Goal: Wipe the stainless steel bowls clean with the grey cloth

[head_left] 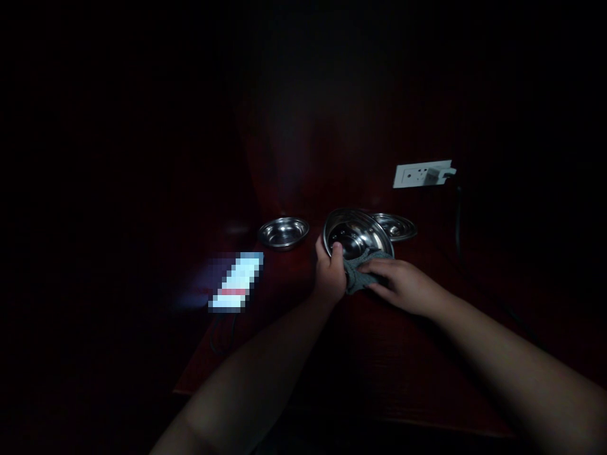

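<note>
A shiny metal bowl (358,230) is tilted so its inside faces me. My left hand (332,272) grips its left rim, with the thumb over the edge. In my right hand (401,284) is a grey-green cloth (363,268), pressed against the bowl's near rim. That hand's fingers are closed on the cloth, and part of it is hidden under them. Behind the bowl to the right lies a shallow metal dish or lid (398,226), partly covered by the bowl. Another metal bowl (284,234) rests to the left, apart from both hands.
A lit phone-like screen (237,281), blurred into blocks, lies on the dark red table (379,373) at the left. A thin cable loops below it. On the back wall is a white socket plate (422,174) with a plug, and a dark cord (458,221) hangs down.
</note>
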Demonstrator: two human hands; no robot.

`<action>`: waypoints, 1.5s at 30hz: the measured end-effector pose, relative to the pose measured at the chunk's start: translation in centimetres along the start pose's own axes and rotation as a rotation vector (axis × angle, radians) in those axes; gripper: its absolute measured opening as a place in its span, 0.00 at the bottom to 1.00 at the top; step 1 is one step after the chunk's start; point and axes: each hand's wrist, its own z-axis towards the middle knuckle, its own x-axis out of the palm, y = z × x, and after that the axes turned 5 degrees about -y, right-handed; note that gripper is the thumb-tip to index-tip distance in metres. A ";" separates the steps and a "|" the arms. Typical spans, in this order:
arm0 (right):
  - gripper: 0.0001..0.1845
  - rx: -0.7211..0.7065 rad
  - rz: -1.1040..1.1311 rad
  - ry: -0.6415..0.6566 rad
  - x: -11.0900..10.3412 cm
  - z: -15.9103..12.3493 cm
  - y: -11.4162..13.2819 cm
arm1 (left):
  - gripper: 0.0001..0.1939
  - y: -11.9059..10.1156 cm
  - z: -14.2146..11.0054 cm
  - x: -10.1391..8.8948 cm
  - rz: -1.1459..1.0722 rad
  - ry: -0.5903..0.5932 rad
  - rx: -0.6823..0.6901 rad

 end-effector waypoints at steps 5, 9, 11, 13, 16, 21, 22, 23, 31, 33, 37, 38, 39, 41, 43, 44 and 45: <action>0.14 -0.019 0.006 -0.006 -0.2 0.0 0.2 | 0.27 0.0 0.0 0.1 -0.016 0.013 -0.023; 0.13 -0.035 0.013 -0.024 -0.2 0.0 -0.1 | 0.28 0.2 0.1 0.2 -0.044 0.012 -0.055; 0.13 -0.037 0.007 -0.048 -0.2 0.0 -0.2 | 0.28 0.2 0.1 0.2 -0.056 0.001 -0.051; 0.12 -0.039 -0.021 -0.082 -0.2 0.1 -0.4 | 0.29 0.2 0.1 0.1 -0.060 -0.009 -0.046; 0.10 -0.006 -0.159 -0.154 -0.5 0.1 -0.4 | 0.32 0.0 0.0 0.1 -0.058 -0.004 -0.102; 0.11 0.167 -0.346 -0.227 -0.6 0.0 -0.8 | 0.34 -0.7 -0.1 0.1 -0.128 0.027 -0.272; 0.11 0.191 -0.325 -0.221 -0.6 0.0 -1.0 | 0.34 -0.9 -0.1 0.2 -0.143 0.026 -0.289; 0.12 0.215 -0.300 -0.214 -0.5 -0.1 -1.2 | 0.34 -0.9 -0.1 0.2 -0.154 0.025 -0.298; 0.17 0.402 -0.127 -0.236 -0.2 0.0 -1.0 | 0.33 -0.8 0.2 0.2 -0.198 -0.013 -0.280; 0.14 0.465 -0.033 -0.259 -0.1 0.1 -1.0 | 0.33 -0.8 0.2 0.2 -0.199 -0.023 -0.284; 0.12 0.606 0.289 -0.414 0.6 0.5 -1.4 | 0.33 -0.8 0.2 0.4 -0.198 -0.021 -0.303; 0.14 0.670 0.435 -0.446 0.7 0.6 -1.5 | 0.33 -0.8 0.1 0.4 -0.200 -0.019 -0.305; 0.17 0.736 0.579 -0.478 0.8 0.7 -1.5 | 0.33 -0.8 0.1 0.4 -0.204 -0.017 -0.307; 0.19 0.860 0.819 -0.502 0.8 0.8 -1.5 | 0.34 -0.8 -0.1 0.5 -0.222 -0.003 -0.299; 0.16 0.951 0.955 -0.479 0.6 0.9 -1.4 | 0.34 -0.8 -0.3 0.5 -0.232 0.013 -0.291; 0.14 0.982 1.001 -0.451 0.5 0.9 -1.4 | 0.34 -0.9 -0.4 0.5 -0.232 0.021 -0.286; 0.12 1.006 1.036 -0.420 0.4 0.9 -1.4 | 0.34 -0.9 -0.5 0.5 -0.229 0.026 -0.281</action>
